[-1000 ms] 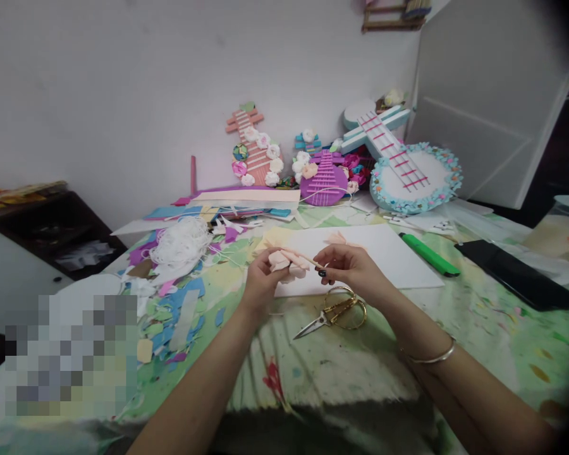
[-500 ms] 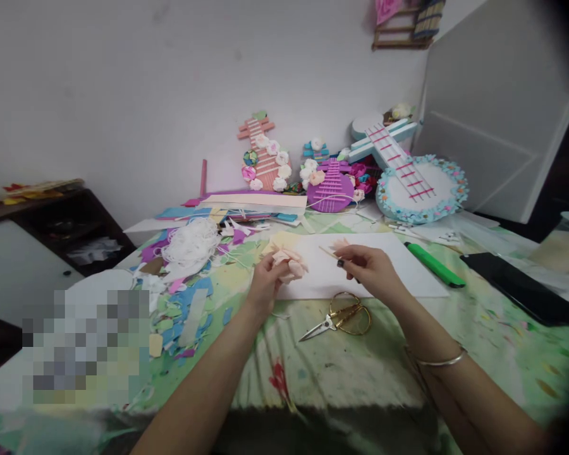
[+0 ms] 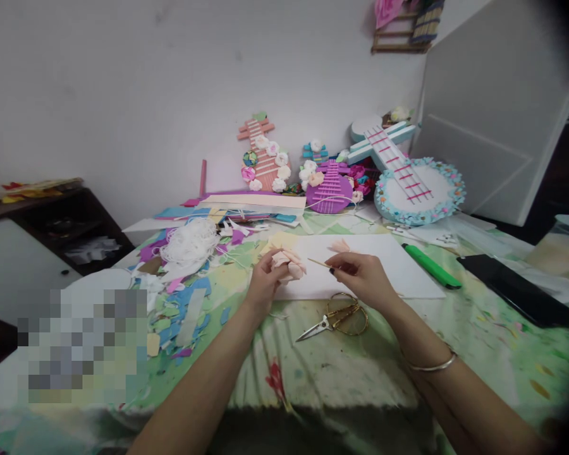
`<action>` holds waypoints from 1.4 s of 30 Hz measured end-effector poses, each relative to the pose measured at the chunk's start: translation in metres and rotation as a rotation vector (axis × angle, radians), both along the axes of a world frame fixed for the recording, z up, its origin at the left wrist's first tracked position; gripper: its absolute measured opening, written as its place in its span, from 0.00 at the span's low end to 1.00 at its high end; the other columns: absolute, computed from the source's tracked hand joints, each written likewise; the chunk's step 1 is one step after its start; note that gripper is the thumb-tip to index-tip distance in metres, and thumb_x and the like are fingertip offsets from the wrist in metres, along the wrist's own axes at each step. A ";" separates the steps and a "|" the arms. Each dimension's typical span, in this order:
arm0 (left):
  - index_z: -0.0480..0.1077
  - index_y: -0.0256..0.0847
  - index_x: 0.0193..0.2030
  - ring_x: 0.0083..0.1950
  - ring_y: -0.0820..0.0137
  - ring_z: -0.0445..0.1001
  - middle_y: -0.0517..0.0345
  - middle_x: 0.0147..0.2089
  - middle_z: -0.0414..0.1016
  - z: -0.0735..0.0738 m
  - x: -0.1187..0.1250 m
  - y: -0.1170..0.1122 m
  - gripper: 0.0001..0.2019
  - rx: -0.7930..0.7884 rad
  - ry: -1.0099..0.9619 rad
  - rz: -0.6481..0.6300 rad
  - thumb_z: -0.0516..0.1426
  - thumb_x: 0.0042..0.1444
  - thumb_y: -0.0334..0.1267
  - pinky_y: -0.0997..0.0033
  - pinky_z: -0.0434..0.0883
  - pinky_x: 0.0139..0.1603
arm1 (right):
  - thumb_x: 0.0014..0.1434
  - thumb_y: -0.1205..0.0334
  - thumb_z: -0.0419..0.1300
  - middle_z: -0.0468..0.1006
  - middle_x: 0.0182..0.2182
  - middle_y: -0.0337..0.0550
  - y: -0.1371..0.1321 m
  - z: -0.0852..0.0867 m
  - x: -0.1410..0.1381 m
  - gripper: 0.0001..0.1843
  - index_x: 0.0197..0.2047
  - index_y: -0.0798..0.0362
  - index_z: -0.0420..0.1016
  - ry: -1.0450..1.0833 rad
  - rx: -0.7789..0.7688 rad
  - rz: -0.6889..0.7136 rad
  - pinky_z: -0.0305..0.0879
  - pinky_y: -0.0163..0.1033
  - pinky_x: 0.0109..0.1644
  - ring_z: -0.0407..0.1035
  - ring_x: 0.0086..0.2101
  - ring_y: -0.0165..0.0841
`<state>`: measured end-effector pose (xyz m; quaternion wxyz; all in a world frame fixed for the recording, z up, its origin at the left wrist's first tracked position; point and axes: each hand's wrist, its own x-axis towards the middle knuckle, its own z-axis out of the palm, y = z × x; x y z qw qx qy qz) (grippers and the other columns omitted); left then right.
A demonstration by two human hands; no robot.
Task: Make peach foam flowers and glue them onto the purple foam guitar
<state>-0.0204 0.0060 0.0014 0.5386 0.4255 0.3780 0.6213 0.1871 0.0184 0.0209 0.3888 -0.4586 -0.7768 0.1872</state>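
Note:
Pinched in my left hand (image 3: 264,281) is a pale pink paper flower (image 3: 290,265), held over the left part of a white board (image 3: 384,287). My right hand (image 3: 360,275) is closed on a thin wooden stick (image 3: 318,262), whose free end points left at the flower with a small gap between them. Behind the right fingers, pale pink paper pieces (image 3: 340,246) lie on the board. Gold-handled scissors (image 3: 334,321) rest on the tablecloth in front of the board, blades to the left.
A green cutter (image 3: 431,266) and a black phone (image 3: 516,289) lie at right. White string (image 3: 189,245) and paper scraps (image 3: 183,325) cover the left side. Decorated model instruments, one purple (image 3: 330,189) and one round and blue-rimmed (image 3: 420,189), lean along the wall.
My right hand has moved slightly left, bringing the stick nearer to the flower. The left hand keeps its hold. The view has shifted a little.

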 end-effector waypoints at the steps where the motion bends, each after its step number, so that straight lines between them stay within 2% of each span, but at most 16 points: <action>1: 0.71 0.37 0.41 0.36 0.71 0.73 0.57 0.36 0.76 -0.001 0.000 0.001 0.18 -0.009 -0.005 0.016 0.63 0.39 0.34 0.76 0.67 0.35 | 0.51 0.66 0.57 0.78 0.25 0.40 -0.002 0.000 -0.002 0.10 0.35 0.53 0.79 0.022 -0.014 0.063 0.63 0.35 0.31 0.68 0.24 0.29; 4: 0.71 0.36 0.40 0.36 0.71 0.73 0.56 0.37 0.77 -0.003 0.000 0.002 0.19 -0.013 0.004 0.024 0.64 0.38 0.34 0.76 0.67 0.35 | 0.52 0.66 0.57 0.77 0.24 0.39 -0.006 0.000 -0.008 0.09 0.35 0.54 0.78 0.035 -0.029 0.159 0.62 0.32 0.28 0.67 0.23 0.27; 13: 0.72 0.35 0.37 0.36 0.70 0.72 0.56 0.35 0.76 -0.010 -0.001 0.007 0.17 0.068 0.073 0.065 0.65 0.37 0.36 0.73 0.67 0.37 | 0.53 0.67 0.57 0.76 0.24 0.38 -0.004 -0.002 -0.008 0.09 0.35 0.54 0.78 0.014 -0.013 0.131 0.62 0.30 0.28 0.68 0.23 0.26; 22: 0.72 0.34 0.37 0.35 0.70 0.71 0.57 0.35 0.76 -0.004 0.001 0.002 0.18 0.061 0.242 0.152 0.65 0.36 0.35 0.74 0.66 0.37 | 0.53 0.67 0.57 0.77 0.24 0.38 -0.004 -0.002 -0.008 0.09 0.35 0.54 0.79 0.016 -0.005 0.100 0.62 0.31 0.27 0.69 0.23 0.26; 27: 0.73 0.35 0.35 0.35 0.71 0.70 0.58 0.33 0.74 -0.006 0.000 0.004 0.13 0.158 0.358 0.112 0.63 0.38 0.32 0.75 0.65 0.36 | 0.54 0.67 0.57 0.77 0.24 0.39 -0.005 -0.002 -0.009 0.09 0.35 0.54 0.78 0.014 -0.020 0.117 0.62 0.31 0.27 0.69 0.22 0.26; 31: 0.72 0.35 0.35 0.34 0.71 0.69 0.59 0.32 0.74 -0.006 0.000 0.004 0.12 0.179 0.408 0.071 0.62 0.39 0.33 0.76 0.65 0.35 | 0.54 0.66 0.57 0.76 0.23 0.38 -0.007 -0.002 -0.010 0.09 0.35 0.55 0.78 0.062 -0.042 0.129 0.63 0.30 0.26 0.69 0.22 0.26; 37: 0.72 0.36 0.34 0.34 0.71 0.69 0.60 0.31 0.73 -0.004 0.001 0.002 0.11 0.184 0.423 0.080 0.62 0.40 0.33 0.76 0.65 0.35 | 0.55 0.63 0.57 0.77 0.25 0.40 -0.011 0.001 -0.012 0.09 0.37 0.55 0.78 0.117 -0.053 0.192 0.64 0.31 0.26 0.69 0.23 0.26; 42: 0.73 0.36 0.36 0.36 0.70 0.71 0.58 0.34 0.75 -0.004 0.002 0.003 0.15 0.134 0.310 0.085 0.64 0.37 0.33 0.74 0.66 0.37 | 0.55 0.63 0.56 0.78 0.30 0.42 -0.014 0.005 -0.012 0.10 0.38 0.55 0.78 0.178 -0.102 0.328 0.67 0.31 0.28 0.70 0.24 0.27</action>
